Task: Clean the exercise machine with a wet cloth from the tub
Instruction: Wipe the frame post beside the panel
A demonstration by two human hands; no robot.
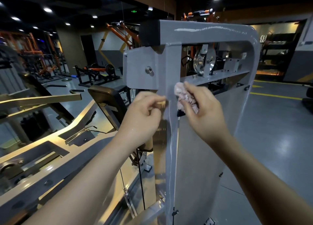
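Observation:
The grey exercise machine frame stands right in front of me, its upright post and rounded top bar shiny with wet streaks. My right hand grips a bunched pinkish-white cloth and holds it against the right side of the upright post, just below the crossbar. My left hand is at the left side of the same post, fingers curled with the tips at the post's edge; it is blurred and holds nothing that I can make out. The tub is out of view.
A silver pulley and bolts sit inside the frame's top opening. A clear shield panel covers the frame's lower right. Grey machine arms slope at lower left. Orange gym racks stand far left; grey floor with yellow lines lies right.

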